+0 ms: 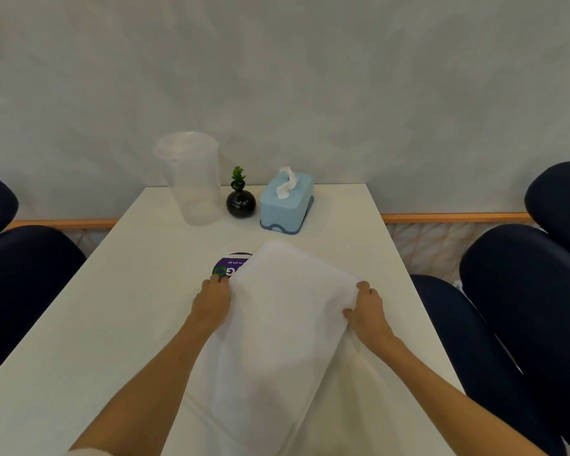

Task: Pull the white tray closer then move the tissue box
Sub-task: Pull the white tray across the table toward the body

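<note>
One tray (287,311); one tissue box (286,205); two hands (gripping) (211,302) (367,311)

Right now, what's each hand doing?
Left hand: closed on the white tray's left edge.
Right hand: closed on its right edge.

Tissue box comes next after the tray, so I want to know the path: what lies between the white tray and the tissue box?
Head view: bare table between the white tray and tissue box.
</note>
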Tool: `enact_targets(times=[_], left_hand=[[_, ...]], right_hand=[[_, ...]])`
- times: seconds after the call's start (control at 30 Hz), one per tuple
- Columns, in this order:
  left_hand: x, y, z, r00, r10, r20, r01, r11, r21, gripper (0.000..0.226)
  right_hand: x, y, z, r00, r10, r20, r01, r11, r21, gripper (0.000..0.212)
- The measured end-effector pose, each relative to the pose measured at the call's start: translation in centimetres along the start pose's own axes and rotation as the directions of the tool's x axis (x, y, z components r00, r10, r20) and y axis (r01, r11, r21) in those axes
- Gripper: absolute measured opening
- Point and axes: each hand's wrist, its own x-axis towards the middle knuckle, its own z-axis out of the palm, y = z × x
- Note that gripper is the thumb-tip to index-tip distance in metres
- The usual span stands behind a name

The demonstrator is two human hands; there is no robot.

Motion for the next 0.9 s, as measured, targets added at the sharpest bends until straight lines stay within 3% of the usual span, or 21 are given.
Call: enact_targets(times=[0.1, 0.3, 0.5, 0.67, 0.9], left_hand=[[0.0, 0.0, -0.2, 0.999, -0.025, -0.029, 0.026, 0.999, 0.037, 0.033], [0.0, 0.0, -0.4, 0.997, -0.055, -0.058, 0.057, 0.998, 0.041, 0.031], [-0.5, 0.8, -0.7, 0.999, -0.054, -0.004, 0.054, 0.997, -0.064, 0.021], [-1.4, 1.8, -0.1, 0.998, -0.046, 0.041, 0.055, 0.969, -0.242, 0.004], [-1.9, 4.3, 0.1, 0.989, -0.097, 0.111, 0.133, 0.912, -0.389, 0.005]], right_hand=[[-0.2, 0.3, 0.2, 0.997, 0.070, 0.017, -0.072, 0.991, 0.116, 0.055], [-1.7, 1.2, 1.2, 0.993, 0.106, 0.045, -0.113, 0.979, 0.171, 0.020], [0.5, 1.9, -0.3, 0.995, 0.096, -0.035, -0.091, 0.989, 0.115, 0.019], [3.2, 2.4, -2.3, 0.989, 0.130, -0.066, -0.127, 0.990, 0.053, 0.034], [6.8, 3.1, -3.8, 0.992, 0.113, -0.058, -0.113, 0.994, 0.012, 0.028]])
